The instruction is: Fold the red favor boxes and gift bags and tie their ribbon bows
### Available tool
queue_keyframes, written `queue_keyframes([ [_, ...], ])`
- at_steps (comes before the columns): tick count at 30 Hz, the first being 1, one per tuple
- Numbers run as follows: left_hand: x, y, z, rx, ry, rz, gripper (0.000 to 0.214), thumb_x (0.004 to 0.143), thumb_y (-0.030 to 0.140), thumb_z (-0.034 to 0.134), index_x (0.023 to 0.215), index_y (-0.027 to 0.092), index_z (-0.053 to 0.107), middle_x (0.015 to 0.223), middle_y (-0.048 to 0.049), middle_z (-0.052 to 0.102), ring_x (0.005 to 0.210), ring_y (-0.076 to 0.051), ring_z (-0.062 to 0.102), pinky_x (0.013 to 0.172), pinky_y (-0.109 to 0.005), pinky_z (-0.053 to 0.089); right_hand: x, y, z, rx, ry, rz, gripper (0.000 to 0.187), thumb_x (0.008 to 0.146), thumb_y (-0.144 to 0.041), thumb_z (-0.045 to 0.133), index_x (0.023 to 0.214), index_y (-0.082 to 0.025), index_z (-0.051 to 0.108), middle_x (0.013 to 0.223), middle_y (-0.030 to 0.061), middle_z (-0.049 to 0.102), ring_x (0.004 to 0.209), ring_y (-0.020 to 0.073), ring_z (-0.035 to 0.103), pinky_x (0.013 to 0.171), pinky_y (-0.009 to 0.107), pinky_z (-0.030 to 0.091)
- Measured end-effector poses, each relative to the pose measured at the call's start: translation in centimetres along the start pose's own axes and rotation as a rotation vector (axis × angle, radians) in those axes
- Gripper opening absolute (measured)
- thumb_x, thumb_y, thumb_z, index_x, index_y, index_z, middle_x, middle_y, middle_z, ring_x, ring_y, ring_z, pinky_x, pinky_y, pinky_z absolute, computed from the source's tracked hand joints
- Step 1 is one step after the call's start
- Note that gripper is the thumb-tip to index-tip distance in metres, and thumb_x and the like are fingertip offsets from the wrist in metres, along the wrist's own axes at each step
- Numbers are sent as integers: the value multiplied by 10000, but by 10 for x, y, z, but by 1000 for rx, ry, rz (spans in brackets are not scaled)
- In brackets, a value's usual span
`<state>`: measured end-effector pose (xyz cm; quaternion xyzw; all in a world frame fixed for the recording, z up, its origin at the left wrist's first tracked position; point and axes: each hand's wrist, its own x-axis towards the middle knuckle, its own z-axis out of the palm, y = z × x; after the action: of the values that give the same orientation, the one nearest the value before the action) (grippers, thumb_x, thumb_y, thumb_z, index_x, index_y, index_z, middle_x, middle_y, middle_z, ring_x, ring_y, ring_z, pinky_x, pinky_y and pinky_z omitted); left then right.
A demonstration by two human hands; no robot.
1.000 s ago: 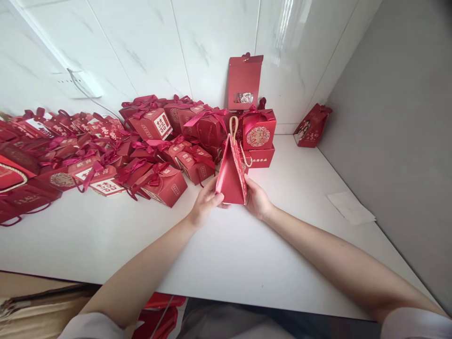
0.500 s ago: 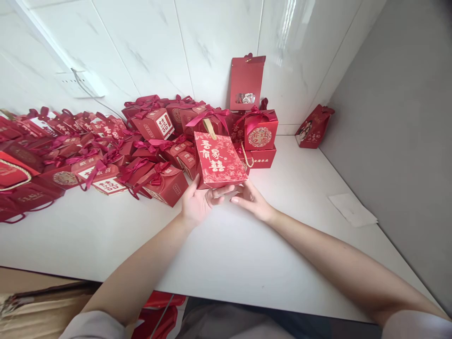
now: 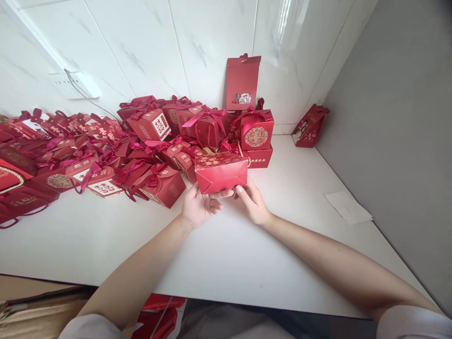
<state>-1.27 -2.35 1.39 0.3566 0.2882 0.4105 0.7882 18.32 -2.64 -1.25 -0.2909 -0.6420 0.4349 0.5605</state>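
Both left hand [image 3: 197,207] and right hand [image 3: 254,204] grasp the red box [image 3: 221,175] just above them.

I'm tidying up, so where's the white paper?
In the head view, the paper lies on the table, right of the right hand, beside the gray wall.

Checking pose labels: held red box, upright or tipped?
Tipped: the red box shows its plain creased bottom, with its patterned side facing up.

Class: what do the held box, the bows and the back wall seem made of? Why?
Held box: probably printed card, slightly glossy; crisp folded edges.
Bows: likely satin ribbon; soft sheen, limp tails.
Back wall: perhaps polished tile or panels; straight seams, reflections.
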Motion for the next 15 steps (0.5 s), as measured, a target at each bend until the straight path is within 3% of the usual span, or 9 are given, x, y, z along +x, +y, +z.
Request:
queue_keyframes([
  [3,2,-1,4,17,13,20,551,881,612,501,1037,126,709,976,-177,748,686,-236,717,505,-257,533,-1,3,0,-5,0,-59,423,987,-541,448,1314,-279,510,1238,70,609,1069,239,613,997,434,494],
  [6,7,-2,5,53,101,120,382,828,493,654,1026,172,714,989,-111,754,760,-226,717,529,-253,541,0,5,-2,-27,84,-139,524,963,-575,467,1387,-271,428,1361,102,532,1257,270,528,1097,458,427],
  [8,11,-1,1,97,178,215,344,739,367,776,1026,186,716,1020,-73,752,799,-204,712,585,-245,556,1,8,-3,-60,146,-171,564,933,-542,555,1396,-266,387,1372,119,505,1280,268,508,1107,453,420],
  [11,18,4,-6,163,272,315,449,614,272,868,1022,174,710,991,-65,752,833,-215,711,721,-296,577,3,11,-4,-132,189,-208,604,844,-410,732,1326,-269,396,1334,126,501,1278,264,507,1093,446,431],
  [13,20,9,-12,202,334,344,491,605,288,882,1047,176,699,978,-68,752,861,-240,714,787,-348,573,4,12,-5,-201,186,-250,535,824,-343,756,1242,-269,430,1350,133,484,1301,276,491,1048,449,461],
  [15,21,15,-16,216,390,357,480,681,402,842,1072,165,696,1012,-83,747,923,-261,710,840,-378,563,5,13,-8,-314,150,-309,373,851,-299,714,1133,-265,473,1356,139,483,1280,282,506,971,442,499],
])
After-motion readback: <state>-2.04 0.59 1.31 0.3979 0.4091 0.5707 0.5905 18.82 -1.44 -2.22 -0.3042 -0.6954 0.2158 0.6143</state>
